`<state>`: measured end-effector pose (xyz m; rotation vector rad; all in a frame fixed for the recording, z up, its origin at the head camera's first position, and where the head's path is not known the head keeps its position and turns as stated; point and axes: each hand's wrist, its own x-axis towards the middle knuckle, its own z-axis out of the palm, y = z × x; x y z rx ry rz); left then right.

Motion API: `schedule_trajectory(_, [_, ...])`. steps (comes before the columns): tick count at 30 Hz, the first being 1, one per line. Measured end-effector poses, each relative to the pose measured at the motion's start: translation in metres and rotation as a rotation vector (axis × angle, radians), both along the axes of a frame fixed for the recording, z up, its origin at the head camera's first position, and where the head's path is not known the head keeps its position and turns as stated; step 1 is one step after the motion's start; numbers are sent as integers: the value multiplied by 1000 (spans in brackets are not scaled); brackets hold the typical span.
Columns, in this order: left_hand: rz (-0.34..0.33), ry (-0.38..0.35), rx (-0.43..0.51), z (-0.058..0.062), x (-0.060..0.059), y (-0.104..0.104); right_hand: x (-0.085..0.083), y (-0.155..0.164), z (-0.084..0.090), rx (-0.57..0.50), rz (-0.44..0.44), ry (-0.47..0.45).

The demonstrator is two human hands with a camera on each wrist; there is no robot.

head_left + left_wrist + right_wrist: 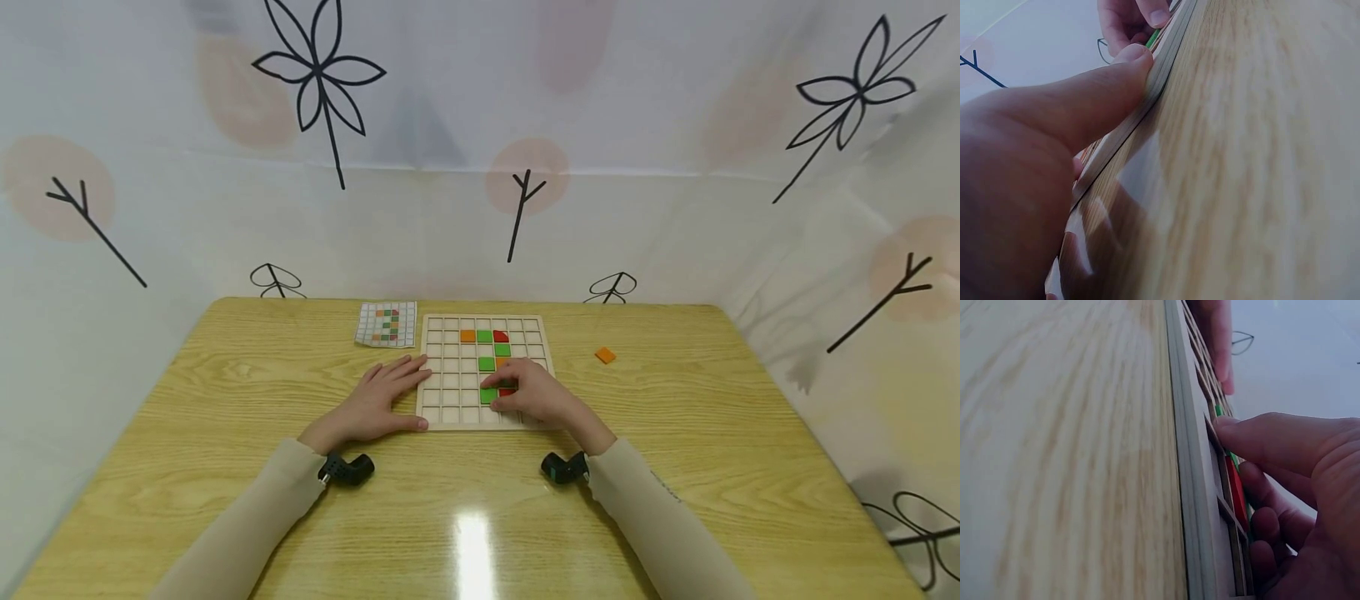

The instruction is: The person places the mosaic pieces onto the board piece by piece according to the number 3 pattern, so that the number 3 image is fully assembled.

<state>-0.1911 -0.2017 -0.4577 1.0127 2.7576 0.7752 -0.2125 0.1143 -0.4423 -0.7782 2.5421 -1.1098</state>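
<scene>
A: Wooden board, gridded, lies flat at the middle of the table. Hands?

B: Left hand: flat, palm down, just left of the board; fingers straight and spread, their tips on its left frame, thumb pressed along its near edge. It grips nothing.

A: Right hand?

B: Right hand: over the board's near right cells, fingers curled down. Thumb and fingers pinch a red tile at a cell, with a green tile touching the thumb tip on its left.

A: Other tiles on the board?

B: Orange, green and red ones in its far rows; more green below them, toward the right hand.

A: Off the board?

B: One orange tile lies well to the board's right; a pattern card lies just off its far left corner. Both forearms, in beige sleeves, come from the near edge of the table toward the board.
</scene>
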Motion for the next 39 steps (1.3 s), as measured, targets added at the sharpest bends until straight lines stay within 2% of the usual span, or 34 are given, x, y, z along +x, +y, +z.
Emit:
schedule_trajectory(6, [-5,3,0,0,0,0,1,4,4,-21,16,-24])
schedule_trajectory(12, [-5,1,-1,-1,0,-1,0,9,7,-82,-5,-55])
schedule_trajectory(20, [-1,5,0,-2,0,0,0,20,9,-149,-28,-37])
schedule_trajectory(29, [0,7,5,-2,1,0,-2,39,12,-135,-139,10])
schedule_trajectory(39, [-12,10,4,-2,0,-1,-3,76,9,-139,-271,36])
